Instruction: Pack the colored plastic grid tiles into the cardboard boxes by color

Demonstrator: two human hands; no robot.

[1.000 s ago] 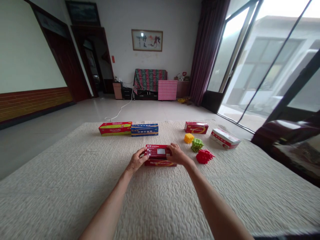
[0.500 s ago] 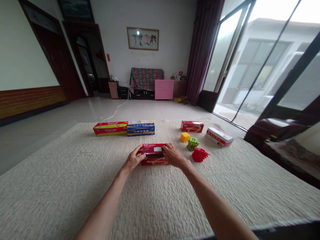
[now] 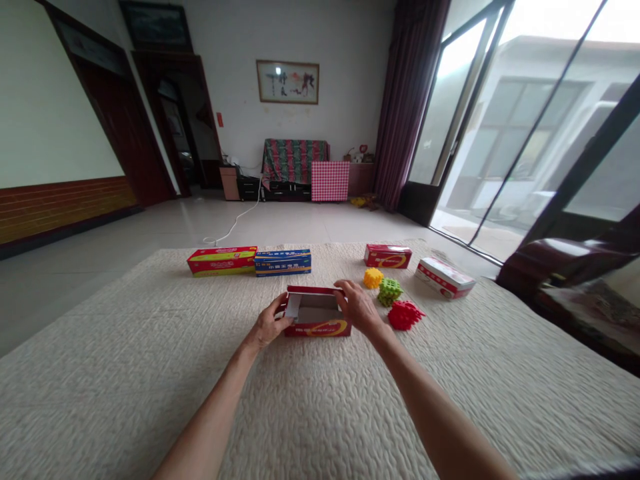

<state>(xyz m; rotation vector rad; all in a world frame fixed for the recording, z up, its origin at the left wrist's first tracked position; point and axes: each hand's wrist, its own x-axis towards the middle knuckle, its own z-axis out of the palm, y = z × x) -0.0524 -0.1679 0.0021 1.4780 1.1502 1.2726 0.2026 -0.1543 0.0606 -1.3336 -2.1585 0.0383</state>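
Observation:
A red cardboard box (image 3: 319,328) stands on the quilted cover in front of me, its top open and its grey inside showing nothing in it. My left hand (image 3: 269,325) grips the box's left end, thumb at the near corner and fingers behind. At the far right corner, my right hand (image 3: 357,303) holds the raised lid (image 3: 313,290) by its edge; some of its fingertips are hidden. To the right of that hand lie three knobbly toy pieces: a red one (image 3: 405,315), a green one (image 3: 390,291) and a yellow one (image 3: 373,278).
Further back on the quilted cover (image 3: 150,373) stand a red and yellow box (image 3: 223,261) and a blue box (image 3: 283,263), end to end. Another red box (image 3: 388,256) and a white and red box (image 3: 445,277) lie at the back right. A dark wooden seat (image 3: 565,263) borders the right side.
The box's lid has been lifted open, tipping away from me and baring the inside. My right hand has shifted slightly with it, while the left stays at the left end.

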